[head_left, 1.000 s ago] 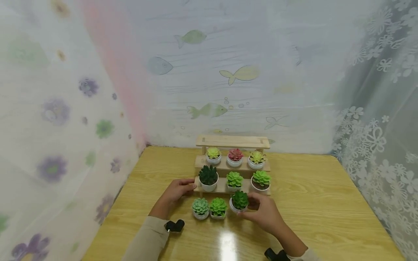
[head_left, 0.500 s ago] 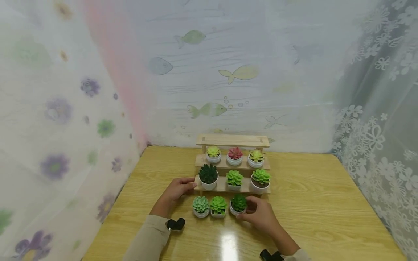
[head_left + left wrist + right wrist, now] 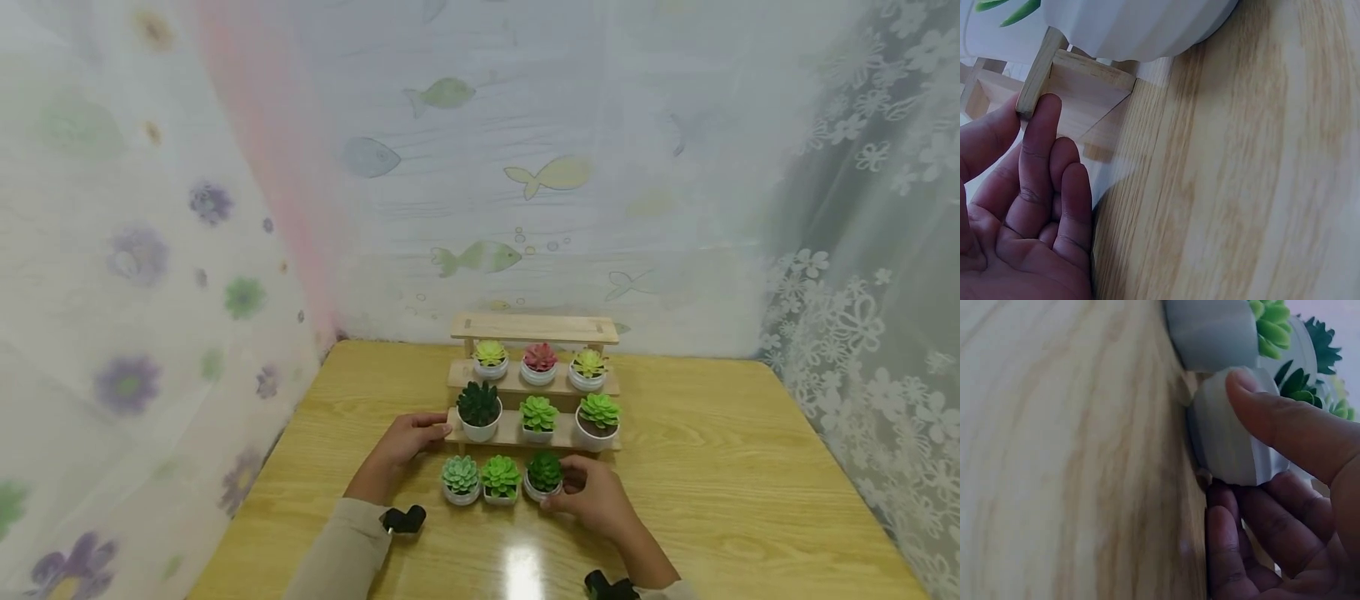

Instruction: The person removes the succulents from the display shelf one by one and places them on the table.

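My left hand (image 3: 405, 439) pinches the left end of the lower board of a wooden tiered plant stand (image 3: 534, 326), thumb on one face and index finger on the other, as the left wrist view shows. With thumb and fingers around its white pot, my right hand (image 3: 597, 495) holds a dark green potted succulent (image 3: 543, 472) low at the table, in front of the stand. Left of it, a bright green succulent (image 3: 501, 477) in a square white pot and a pale blue-green succulent (image 3: 461, 476) stand in the same row.
On the lower board are a tall dark succulent (image 3: 478, 406) and two light green ones. The upper board bears two yellow-green succulents and a red succulent (image 3: 539, 358). Behind the wooden table (image 3: 705, 467) hangs a fish-patterned curtain (image 3: 645, 100); flowered cloths hang at both sides.
My right hand has lowered the dark green succulent toward the table and moved it slightly left, into line with the other two. My left hand stays on the stand.
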{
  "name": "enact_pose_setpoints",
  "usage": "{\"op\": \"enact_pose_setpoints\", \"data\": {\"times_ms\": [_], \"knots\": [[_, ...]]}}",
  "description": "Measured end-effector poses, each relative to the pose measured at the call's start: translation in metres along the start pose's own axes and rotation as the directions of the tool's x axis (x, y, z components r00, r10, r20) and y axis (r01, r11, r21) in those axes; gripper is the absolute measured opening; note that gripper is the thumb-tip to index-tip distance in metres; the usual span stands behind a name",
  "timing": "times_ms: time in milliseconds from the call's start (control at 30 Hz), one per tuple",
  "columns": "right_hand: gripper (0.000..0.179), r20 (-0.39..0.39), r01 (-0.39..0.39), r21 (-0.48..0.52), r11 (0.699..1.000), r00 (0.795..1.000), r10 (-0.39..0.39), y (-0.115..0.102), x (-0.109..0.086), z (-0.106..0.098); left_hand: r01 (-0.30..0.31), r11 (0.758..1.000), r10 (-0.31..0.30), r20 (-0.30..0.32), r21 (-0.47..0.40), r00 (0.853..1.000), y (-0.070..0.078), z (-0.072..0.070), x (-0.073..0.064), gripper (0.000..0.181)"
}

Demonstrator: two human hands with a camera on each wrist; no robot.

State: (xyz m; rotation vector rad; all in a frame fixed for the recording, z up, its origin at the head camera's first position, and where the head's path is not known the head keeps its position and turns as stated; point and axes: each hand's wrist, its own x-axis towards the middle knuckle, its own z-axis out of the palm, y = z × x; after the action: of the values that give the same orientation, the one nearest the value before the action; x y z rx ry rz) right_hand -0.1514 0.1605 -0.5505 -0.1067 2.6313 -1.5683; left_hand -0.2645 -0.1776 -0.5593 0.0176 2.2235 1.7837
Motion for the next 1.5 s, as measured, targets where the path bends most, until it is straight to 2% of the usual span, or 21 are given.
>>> {"op": "enact_pose_setpoints", "data": {"times_ms": [167, 500, 900, 1200, 1500], "knots": [[0.056, 0.01, 0.003, 0.003, 1.0, 1.0, -0.003, -0.001, 0.001, -0.001, -0.005, 1.0, 0.004, -0.008, -0.011, 1.0, -0.001, 0.001, 0.001, 0.041], [0.054, 0.042, 0.07, -0.013, 0.997, 0.997, -0.07, -0.002, 0.003, 0.003, -0.017, 1.0, 0.016, -0.011, -0.022, 1.0, -0.001, -0.001, -0.004, 0.041], [0.061, 0.006, 0.039, -0.08, 0.996, 0.999, -0.039, -0.003, 0.002, 0.007, -0.017, 1.0, 0.017, 0.009, -0.022, 1.0, -0.003, 0.0, -0.003, 0.044], [0.069, 0.03, 0.023, -0.07, 0.997, 0.999, -0.021, -0.002, 0.003, 0.009, -0.011, 1.0, 0.011, -0.011, -0.012, 1.0, -0.004, 0.0, -0.003, 0.042], [0.067, -0.009, 0.027, -0.082, 0.996, 1.0, -0.027, -0.001, 0.001, 0.01, -0.018, 1.0, 0.018, 0.008, -0.014, 1.0, -0.002, 0.0, 0.0, 0.044]]}}
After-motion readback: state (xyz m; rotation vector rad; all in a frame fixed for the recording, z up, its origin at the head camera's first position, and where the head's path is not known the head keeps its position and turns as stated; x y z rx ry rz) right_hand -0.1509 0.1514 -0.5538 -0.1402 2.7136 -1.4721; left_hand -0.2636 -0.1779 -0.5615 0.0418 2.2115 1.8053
